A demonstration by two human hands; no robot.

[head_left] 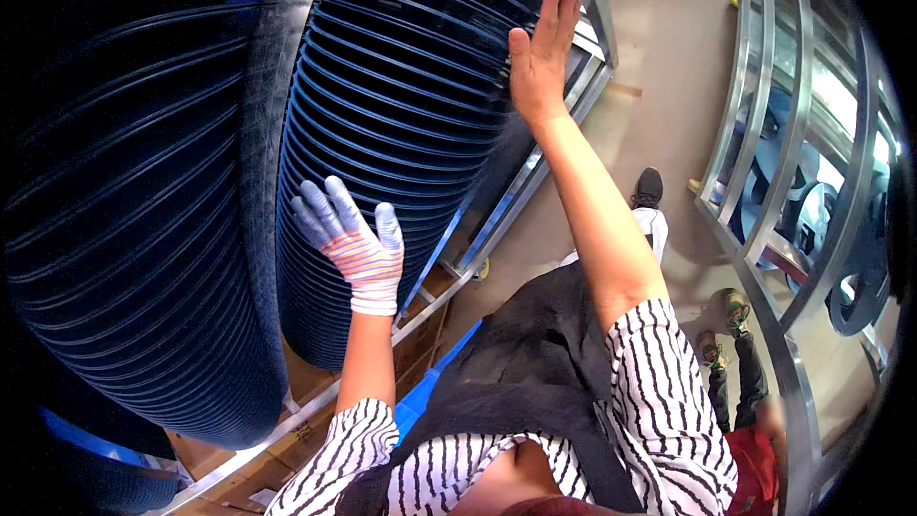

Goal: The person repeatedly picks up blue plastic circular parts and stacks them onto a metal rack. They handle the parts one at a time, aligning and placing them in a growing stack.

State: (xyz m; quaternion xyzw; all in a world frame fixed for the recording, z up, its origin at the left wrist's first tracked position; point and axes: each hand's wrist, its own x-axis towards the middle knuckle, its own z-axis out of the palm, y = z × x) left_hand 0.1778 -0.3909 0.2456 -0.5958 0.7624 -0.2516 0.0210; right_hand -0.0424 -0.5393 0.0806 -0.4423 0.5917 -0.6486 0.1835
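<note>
A long row of dark blue, thin, round-edged discs or rings [411,86] is packed side by side in front of me; their exact kind cannot be made out. My left hand [349,244], in a grey-white striped glove with bluish fingers, lies over the lower part of this row, fingers stretched and thumb apart. Bare, my right hand [542,62] reaches to the row's far right edge with its fingers straight and thumb spread. Neither hand grips anything. Whether the palms press on the edges cannot be told.
A second row of dark discs [134,239] fills the left, past a grey upright band [263,134]. Metal rails [535,182] frame the rack. On the right stands a metal rack [764,182] with round dark parts. Another person in red [755,468] is at lower right.
</note>
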